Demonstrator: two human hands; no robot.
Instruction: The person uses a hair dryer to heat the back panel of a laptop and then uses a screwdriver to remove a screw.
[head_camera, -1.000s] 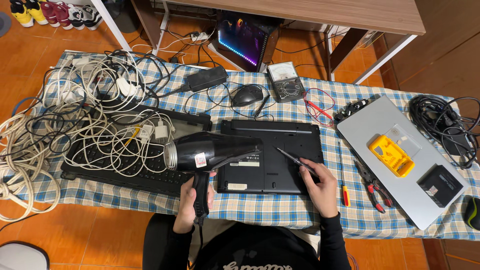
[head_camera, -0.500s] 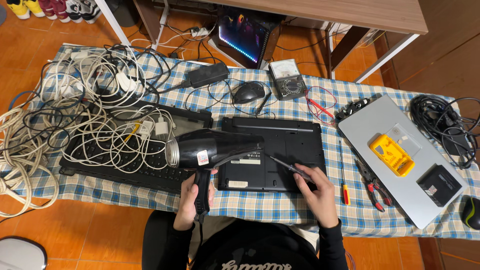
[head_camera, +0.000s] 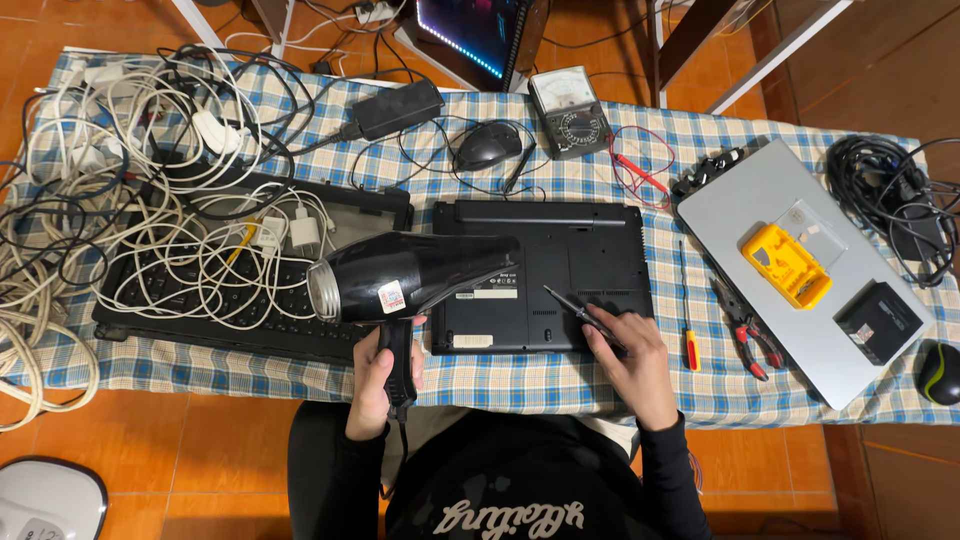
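Observation:
My left hand (head_camera: 385, 375) grips the handle of a black hair dryer (head_camera: 410, 277), whose nozzle points right over the left part of an upturned black laptop (head_camera: 560, 275). My right hand (head_camera: 635, 355) holds a thin dark screwdriver (head_camera: 575, 308), its tip resting on the laptop's underside near the middle. The laptop lies on a blue checked tablecloth (head_camera: 520, 380) right in front of me.
A black keyboard (head_camera: 215, 300) under tangled white cables (head_camera: 120, 220) lies left. Behind are a mouse (head_camera: 488, 147), a power adapter (head_camera: 398, 107) and a multimeter (head_camera: 565, 112). Right: a red-handled screwdriver (head_camera: 688, 330), pliers (head_camera: 748, 325), a silver laptop (head_camera: 800, 260) bearing a yellow box (head_camera: 785, 262).
The view has shifted slightly. The hair dryer stays over the laptop's left part, and my right hand with the screwdriver has edged a little on the laptop's underside.

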